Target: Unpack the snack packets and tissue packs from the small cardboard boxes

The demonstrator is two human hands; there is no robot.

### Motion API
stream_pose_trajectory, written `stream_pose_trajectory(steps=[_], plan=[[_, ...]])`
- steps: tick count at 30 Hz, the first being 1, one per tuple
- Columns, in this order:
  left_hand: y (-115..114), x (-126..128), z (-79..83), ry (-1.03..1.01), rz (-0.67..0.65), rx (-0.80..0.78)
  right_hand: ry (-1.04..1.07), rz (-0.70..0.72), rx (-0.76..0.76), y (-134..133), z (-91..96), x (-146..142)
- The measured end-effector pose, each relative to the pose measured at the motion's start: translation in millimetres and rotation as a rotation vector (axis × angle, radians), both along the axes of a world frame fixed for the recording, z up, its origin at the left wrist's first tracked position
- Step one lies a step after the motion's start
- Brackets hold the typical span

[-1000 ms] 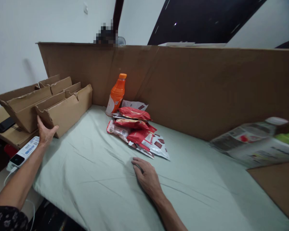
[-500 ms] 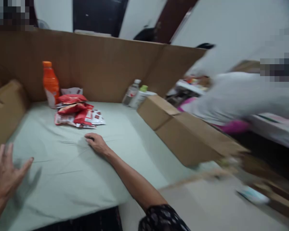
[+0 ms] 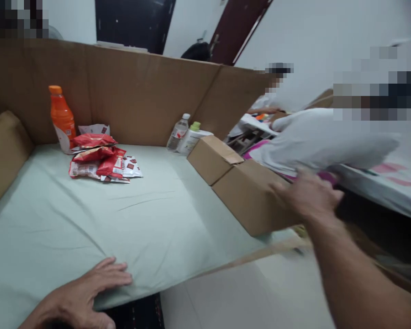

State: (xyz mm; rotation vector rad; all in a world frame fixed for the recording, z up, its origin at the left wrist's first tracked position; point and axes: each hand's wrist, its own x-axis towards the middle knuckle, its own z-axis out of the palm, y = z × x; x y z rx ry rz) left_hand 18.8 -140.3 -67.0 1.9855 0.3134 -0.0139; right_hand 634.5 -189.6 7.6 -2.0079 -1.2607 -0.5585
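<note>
My left hand (image 3: 85,292) rests at the near edge of the pale green cloth (image 3: 150,228), palm down with its fingers spread and nothing in them. Blurred by motion, my right hand (image 3: 306,194) is over the outer end of the cardboard box (image 3: 250,196) on the right. Its fingers look apart and hold nothing visible; whether it touches the cardboard I cannot tell. Farther back on the cloth lies a pile of red and white snack packets (image 3: 102,157). An orange bottle (image 3: 62,119) stands just left of that pile.
A tall cardboard panel (image 3: 140,96) closes off the back, and another cardboard piece (image 3: 7,151) borders the left. A clear bottle (image 3: 178,133) and a white bottle with a green cap (image 3: 191,138) lean in the back right corner. People in pale clothing (image 3: 315,137) are beyond the right side.
My right hand has left the middle of the cloth and swung right to the cardboard box. My left hand has moved right and nearer, down onto the cloth's front edge. The view has shifted slightly.
</note>
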Motion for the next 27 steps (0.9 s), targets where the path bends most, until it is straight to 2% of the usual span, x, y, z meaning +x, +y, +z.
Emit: stream_pose_trajectory(steps=[3,5,7,9,12,16,19,21,22,24,27], plan=[[-6.9,9.3,4.7,-0.009,-0.011,-0.071,0.085,-0.089,-0.126,-5.6,-2.2,12.2],[-7.8,9.0,5.6,0.031,0.034,-0.072,0.134,-0.003,-0.199,-2.3,-0.4,-4.7],[-5.6,4.1,8.6,0.052,0.122,-0.048,0.143,0.107,-0.230,2.0,5.8,-36.3],[0.2,-3.2,13.4,0.027,0.232,0.005,0.140,0.193,-0.258,3.7,14.9,-79.7],[14.1,-13.0,19.9,-0.062,0.421,0.129,0.140,0.383,-0.315,-0.6,30.6,-164.0],[29.8,-23.0,25.2,-0.196,0.647,0.193,-0.003,0.911,-0.378,-15.2,56.6,-288.0],[30.2,-34.3,32.6,-0.240,0.666,0.104,-0.006,1.222,-0.518,-24.0,78.5,-344.5],[26.7,-42.9,37.9,-0.252,0.653,0.039,0.103,1.347,-0.603,-22.5,89.4,-354.6],[24.8,-46.7,39.7,-0.249,0.643,0.019,0.158,1.356,-0.622,-19.4,92.6,-353.5],[22.1,-52.1,40.4,-0.245,0.638,-0.002,0.189,1.287,-0.620,-10.7,94.3,-345.8],[20.9,-54.8,35.1,-0.253,0.649,-0.020,0.028,1.194,-0.626,-0.4,87.8,-338.1]])
